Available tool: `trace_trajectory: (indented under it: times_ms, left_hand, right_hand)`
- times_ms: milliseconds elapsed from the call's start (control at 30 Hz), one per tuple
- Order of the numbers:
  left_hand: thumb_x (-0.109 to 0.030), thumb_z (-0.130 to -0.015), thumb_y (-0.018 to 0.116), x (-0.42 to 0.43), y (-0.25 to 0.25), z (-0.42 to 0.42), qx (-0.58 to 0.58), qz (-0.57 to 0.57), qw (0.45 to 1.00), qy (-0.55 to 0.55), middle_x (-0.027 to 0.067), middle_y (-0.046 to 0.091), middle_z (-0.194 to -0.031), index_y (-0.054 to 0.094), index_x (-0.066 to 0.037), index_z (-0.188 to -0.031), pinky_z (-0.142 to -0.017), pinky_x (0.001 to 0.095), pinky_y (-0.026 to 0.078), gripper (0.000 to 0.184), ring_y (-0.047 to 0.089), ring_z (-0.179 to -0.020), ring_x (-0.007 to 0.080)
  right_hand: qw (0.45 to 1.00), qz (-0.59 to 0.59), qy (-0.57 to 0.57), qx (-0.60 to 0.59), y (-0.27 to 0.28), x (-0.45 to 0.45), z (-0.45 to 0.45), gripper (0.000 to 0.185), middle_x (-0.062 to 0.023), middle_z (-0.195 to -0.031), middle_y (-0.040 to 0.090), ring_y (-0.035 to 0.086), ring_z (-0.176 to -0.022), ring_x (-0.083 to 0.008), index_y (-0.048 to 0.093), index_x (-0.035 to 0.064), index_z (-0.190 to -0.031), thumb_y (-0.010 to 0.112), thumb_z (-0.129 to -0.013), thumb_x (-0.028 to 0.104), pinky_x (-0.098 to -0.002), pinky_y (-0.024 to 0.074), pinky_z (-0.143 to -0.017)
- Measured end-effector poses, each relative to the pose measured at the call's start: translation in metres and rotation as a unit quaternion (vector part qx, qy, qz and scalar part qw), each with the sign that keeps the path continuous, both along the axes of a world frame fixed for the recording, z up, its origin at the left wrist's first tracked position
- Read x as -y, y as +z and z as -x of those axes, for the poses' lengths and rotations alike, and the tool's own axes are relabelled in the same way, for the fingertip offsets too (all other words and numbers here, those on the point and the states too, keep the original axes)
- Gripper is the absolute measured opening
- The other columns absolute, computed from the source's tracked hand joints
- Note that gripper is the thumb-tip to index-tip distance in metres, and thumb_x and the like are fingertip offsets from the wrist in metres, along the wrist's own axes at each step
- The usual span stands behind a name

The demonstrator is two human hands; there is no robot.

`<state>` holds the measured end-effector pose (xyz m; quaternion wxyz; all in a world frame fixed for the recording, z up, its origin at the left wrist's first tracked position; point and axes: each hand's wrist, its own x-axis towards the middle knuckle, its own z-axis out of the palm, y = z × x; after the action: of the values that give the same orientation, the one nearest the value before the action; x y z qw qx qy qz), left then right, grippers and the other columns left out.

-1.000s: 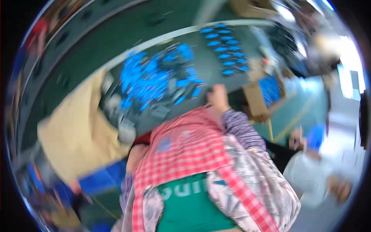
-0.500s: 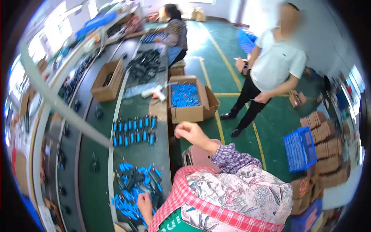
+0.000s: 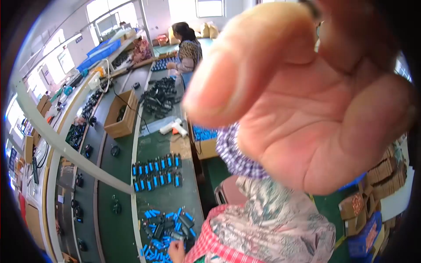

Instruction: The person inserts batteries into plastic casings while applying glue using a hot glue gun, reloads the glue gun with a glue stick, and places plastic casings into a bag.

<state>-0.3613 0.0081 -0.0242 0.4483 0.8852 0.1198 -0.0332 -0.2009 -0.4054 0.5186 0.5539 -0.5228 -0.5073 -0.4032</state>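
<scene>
My right hand (image 3: 302, 114) is raised close to the camera, palm showing and bare, with the thumb apart. Some of its fingers are dark or cut off at the upper right edge. A checked purple sleeve (image 3: 237, 153) covers the wrist. Low in the view, my left hand (image 3: 176, 251) is closed at the near edge of a loose pile of blue cylinders (image 3: 160, 241), mixed with black casings (image 3: 184, 221). What its fingers hold, if anything, is hidden. Beyond the pile, two rows of black casings with blue cylinders (image 3: 156, 173) stand on the green bench.
A white glue gun (image 3: 171, 127) with an orange part lies farther up the bench (image 3: 169, 195), before a heap of black parts (image 3: 160, 96). A cardboard box (image 3: 120, 114) sits on the conveyor line. A slanted white post (image 3: 79, 149) crosses the left. A co-worker (image 3: 188, 50) sits at the far end.
My right hand has risen from beside the bench to just before the camera, covering the standing person and much of the floor. My left hand stays at the pile. The view has tilted up.
</scene>
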Motion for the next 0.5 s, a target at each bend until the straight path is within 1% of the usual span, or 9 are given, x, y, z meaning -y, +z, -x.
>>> trace_trajectory:
  times_ms: [33, 67, 100, 133, 200, 267, 400, 467, 500]
  left_hand:
    - [-0.023, -0.083, 0.075, -0.007, -0.009, 0.009, -0.003, -0.027, 1.0, 0.008, 0.0078, 0.063, -0.066, 0.066, 0.0, -0.078, -0.058, 0.03, 0.047, 0.025, 0.053, -0.062, 0.0097]
    - [-0.023, -0.083, 0.075, 0.009, 0.002, -0.001, 0.004, -0.025, 1.0, 0.012, 0.0078, 0.063, -0.066, 0.066, 0.0, -0.078, -0.058, 0.03, 0.047, 0.025, 0.053, -0.062, 0.0097]
    - [-0.023, -0.085, 0.073, 0.027, 0.015, 0.004, 0.015, 0.006, 0.999, 0.031, 0.0082, 0.062, -0.065, 0.065, 0.0, -0.079, -0.059, 0.0313, 0.047, 0.025, 0.054, -0.061, 0.0121]
    - [-0.022, -0.087, 0.071, 0.025, 0.049, 0.029, 0.002, 0.02, 0.999, 0.048, 0.0086, 0.062, -0.065, 0.065, 0.0, -0.079, -0.059, 0.0325, 0.047, 0.024, 0.056, -0.061, 0.0144]
    - [-0.024, -0.086, 0.073, 0.041, 0.075, 0.039, -0.044, -0.006, 0.996, 0.083, 0.008, 0.061, -0.063, 0.065, -0.001, -0.079, -0.056, 0.0316, 0.046, 0.026, 0.054, -0.059, 0.0122]
    - [-0.025, -0.086, 0.074, 0.046, 0.071, 0.035, -0.09, 0.009, 0.991, 0.101, 0.0069, 0.06, -0.062, 0.064, 0.0, -0.08, -0.056, 0.0311, 0.045, 0.027, 0.052, -0.058, 0.0115]
    - [-0.025, -0.085, 0.074, 0.056, 0.061, 0.025, -0.056, 0.001, 0.995, 0.079, 0.0059, 0.06, -0.062, 0.064, 0.0, -0.079, -0.055, 0.0305, 0.044, 0.027, 0.052, -0.058, 0.0108]
    - [-0.024, -0.085, 0.075, 0.062, 0.067, 0.016, -0.102, 0.03, 0.989, 0.105, 0.0055, 0.062, -0.063, 0.065, 0.0, -0.08, -0.055, 0.03, 0.045, 0.026, 0.052, -0.058, 0.0108]
    - [-0.024, -0.085, 0.075, 0.07, 0.084, 0.011, -0.095, 0.038, 0.991, 0.09, 0.0053, 0.063, -0.064, 0.066, 0.0, -0.081, -0.056, 0.0298, 0.045, 0.026, 0.053, -0.059, 0.0105]
  right_hand:
    - [1.0, 0.005, 0.02, 0.005, 0.003, -0.002, -0.008, 0.05, -0.0161, -0.117, 0.056, 0.064, -0.091, -0.0241, 0.045, -0.0032, -0.129, 0.063, -0.085, 0.011, -0.0333, 0.0544, -0.072]
    - [0.999, 0.005, 0.041, 0.005, 0.005, -0.008, -0.015, 0.048, -0.0152, -0.115, 0.056, 0.064, -0.09, -0.0233, 0.046, -0.0028, -0.127, 0.063, -0.084, 0.01, -0.0328, 0.0543, -0.071]
    - [0.998, -0.004, 0.061, -0.008, 0.002, -0.015, -0.017, 0.046, -0.0144, -0.114, 0.057, 0.064, -0.089, -0.0224, 0.048, -0.0024, -0.125, 0.063, -0.084, 0.01, -0.0324, 0.0541, -0.071]
    - [0.995, -0.029, 0.079, -0.045, -0.008, -0.027, -0.016, 0.044, -0.0136, -0.112, 0.057, 0.064, -0.088, -0.0215, 0.049, -0.002, -0.123, 0.063, -0.084, 0.009, -0.0319, 0.054, -0.071]
    - [0.987, -0.054, 0.12, -0.097, -0.023, -0.045, -0.018, 0.04, -0.0119, -0.108, 0.057, 0.063, -0.086, -0.0198, 0.052, -0.0012, -0.12, 0.063, -0.083, 0.008, -0.031, 0.0537, -0.07]
    - [0.98, -0.055, 0.155, -0.115, -0.027, -0.056, -0.029, 0.036, -0.0102, -0.105, 0.058, 0.063, -0.084, -0.0181, 0.055, -0.0005, -0.117, 0.064, -0.083, 0.007, -0.0301, 0.0534, -0.069]
    - [0.963, -0.065, 0.225, -0.135, -0.01, -0.073, -0.051, 0.029, -0.0069, -0.098, 0.059, 0.062, -0.08, -0.0146, 0.06, 0.0011, -0.11, 0.064, -0.082, 0.005, -0.0282, 0.0528, -0.067]
    - [0.955, -0.078, 0.245, -0.148, 0.005, -0.086, -0.052, 0.025, -0.0053, -0.094, 0.059, 0.062, -0.078, -0.0129, 0.063, 0.0018, -0.107, 0.064, -0.081, 0.003, -0.0273, 0.0525, -0.066]
    - [0.951, -0.083, 0.257, -0.152, -0.018, -0.09, -0.062, 0.024, -0.0044, -0.092, 0.06, 0.061, -0.077, -0.012, 0.064, 0.0022, -0.105, 0.064, -0.081, 0.003, -0.0269, 0.0523, -0.066]
